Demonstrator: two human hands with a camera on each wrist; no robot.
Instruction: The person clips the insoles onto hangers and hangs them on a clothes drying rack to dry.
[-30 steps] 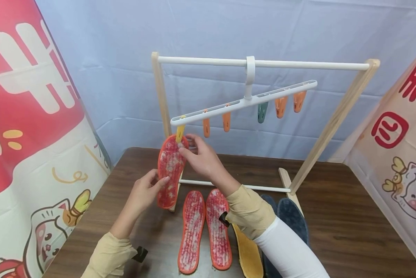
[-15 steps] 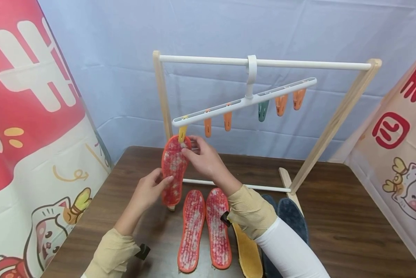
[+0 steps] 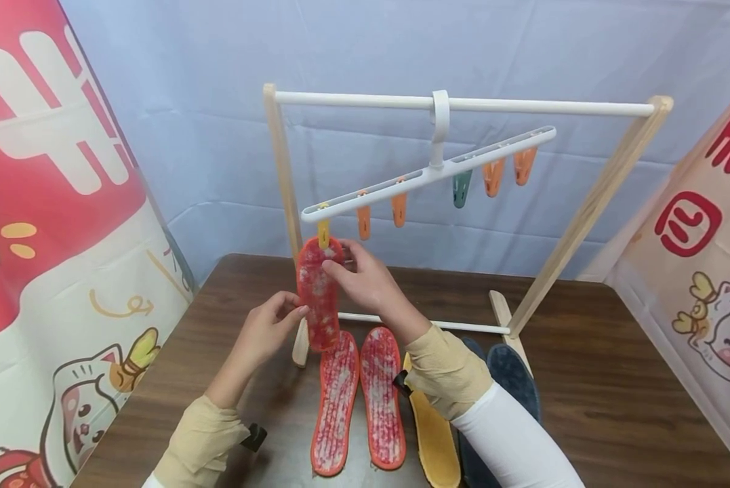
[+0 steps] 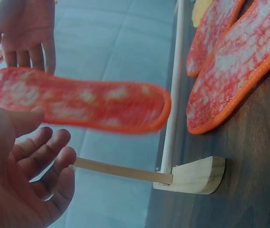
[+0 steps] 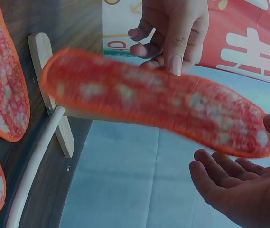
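Note:
A red-and-white patterned insole (image 3: pixel 318 291) with orange edging hangs upright, its top end at the yellow clip (image 3: pixel 324 234) on the hanger's left end. My right hand (image 3: pixel 367 281) holds its upper part, thumb on the front face and fingers behind. Lower down, my left hand (image 3: pixel 267 332) lightly pinches the left edge between thumb and index finger. In the left wrist view, the other fingers of the left hand (image 4: pixel 30 166) stay apart from the insole (image 4: pixel 92 102). Two similar insoles, one left (image 3: pixel 335 407) and one right (image 3: pixel 381 400), lie on the table below.
A white hanger (image 3: pixel 428 175) hangs slanted from the white rod of a wooden-sided rack (image 3: pixel 554 257). It carries several more clips, among them a green clip (image 3: pixel 461 190). A yellow insole (image 3: pixel 434 440) and dark blue insoles (image 3: pixel 514 379) lie partly under my right arm.
Both hands have shifted slightly right along with the hanging insole. The insole has turned and its lower end has swung right, overlapping the left insole on the table in the head view.

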